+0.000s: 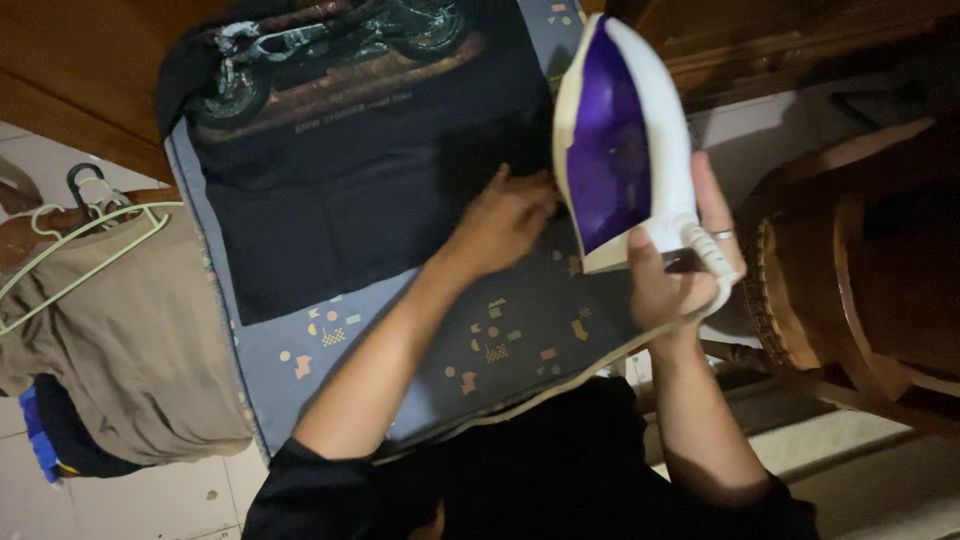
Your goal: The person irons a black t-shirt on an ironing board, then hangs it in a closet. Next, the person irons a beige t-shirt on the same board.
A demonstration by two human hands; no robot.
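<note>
A black T-shirt (350, 170) with a motorcycle print lies flat on a pale blue ironing board (330, 355) with small coloured shapes on its cover. My left hand (505, 220) presses on the shirt's edge near the middle of the board, fingers pinching the fabric. My right hand (680, 270) grips the rear of a white and purple clothes iron (620, 140), which is lifted off the board and tilted, its white cord (610, 350) trailing down toward me. There is a ring on that hand.
At the left, a beige garment (130, 330) on a pale green hanger (90, 240) lies over a pile with blue and black cloth. A round wooden chair (850, 270) stands at the right. Wooden furniture lines the top. The floor is light tile.
</note>
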